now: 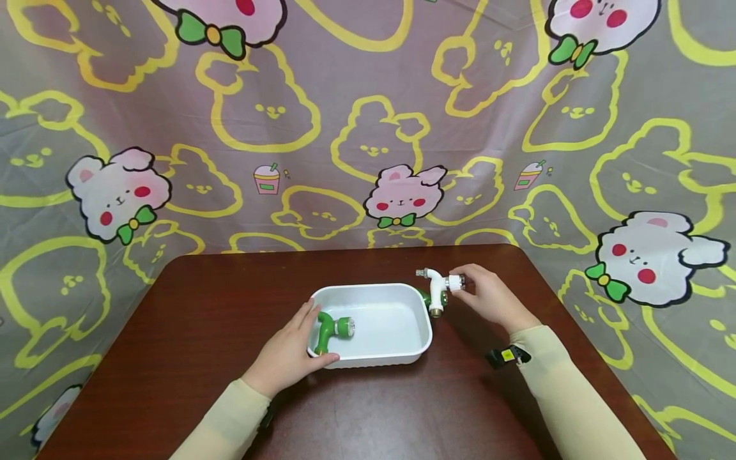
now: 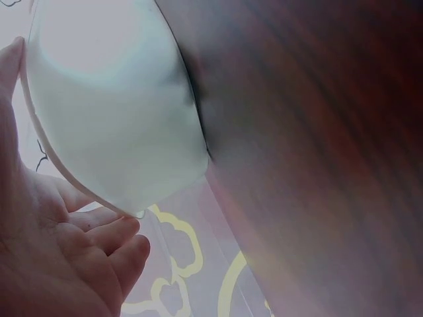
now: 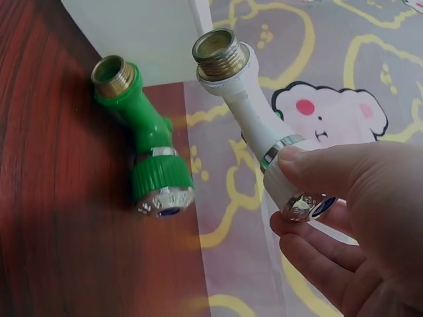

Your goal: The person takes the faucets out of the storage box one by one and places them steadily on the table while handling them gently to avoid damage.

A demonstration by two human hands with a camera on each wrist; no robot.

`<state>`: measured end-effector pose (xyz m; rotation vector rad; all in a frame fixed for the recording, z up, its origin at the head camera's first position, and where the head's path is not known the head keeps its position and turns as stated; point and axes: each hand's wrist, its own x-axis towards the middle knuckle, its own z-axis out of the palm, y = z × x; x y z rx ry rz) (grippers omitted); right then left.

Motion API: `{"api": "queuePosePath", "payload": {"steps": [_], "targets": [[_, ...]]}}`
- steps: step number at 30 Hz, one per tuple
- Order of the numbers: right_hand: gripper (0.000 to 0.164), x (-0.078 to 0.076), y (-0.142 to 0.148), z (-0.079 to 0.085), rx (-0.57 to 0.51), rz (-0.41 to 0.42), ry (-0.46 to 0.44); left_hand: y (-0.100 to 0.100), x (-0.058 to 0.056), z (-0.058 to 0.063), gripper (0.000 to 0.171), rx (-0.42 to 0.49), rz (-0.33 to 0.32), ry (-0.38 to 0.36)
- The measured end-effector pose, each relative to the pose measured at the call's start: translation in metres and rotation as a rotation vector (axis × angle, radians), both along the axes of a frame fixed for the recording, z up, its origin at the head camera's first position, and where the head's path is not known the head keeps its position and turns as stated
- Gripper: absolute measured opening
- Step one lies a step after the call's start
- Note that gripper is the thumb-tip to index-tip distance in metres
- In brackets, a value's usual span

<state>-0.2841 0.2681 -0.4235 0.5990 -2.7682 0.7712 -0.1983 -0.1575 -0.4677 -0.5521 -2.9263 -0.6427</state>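
Observation:
My right hand point(image 1: 485, 291) pinches a white tap point(image 1: 436, 291) by its ribbed knob, between thumb and fingers. The tap hangs above the table, just off the tray's right end; its brass threaded inlet shows in the right wrist view. Below and behind it a green tap point(image 3: 149, 125) rests on the table next to the tray, mostly covered in the head view. The left hand point(image 1: 290, 354) grips the left end of a white tray point(image 1: 376, 361), thumb at the near rim and fingers at the far side. Inside the tray's left part lies another green tap point(image 1: 328, 331).
The tray stands on a dark brown wooden table point(image 1: 230, 300). A patterned cloth point(image 1: 345, 128) with cartoon rabbits hangs behind the table and along both sides. A black strap point(image 1: 506, 356) is on the right wrist.

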Motion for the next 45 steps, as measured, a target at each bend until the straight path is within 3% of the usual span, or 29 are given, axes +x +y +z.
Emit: {"api": "queuePosePath", "payload": {"steps": [17,34,45], "targets": [[0.038,-0.003,0.026,-0.012,0.037,-0.041,-0.056,0.0,0.002,0.001,0.109,-0.001,0.001,-0.009],[0.035,-0.013,0.047,-0.03,0.051,-0.044,-0.048,0.001,0.002,0.0,0.105,0.003,-0.002,-0.004],[0.034,-0.016,0.051,-0.037,0.065,-0.049,-0.091,0.0,0.002,0.0,0.106,0.001,0.001,-0.012]]}}
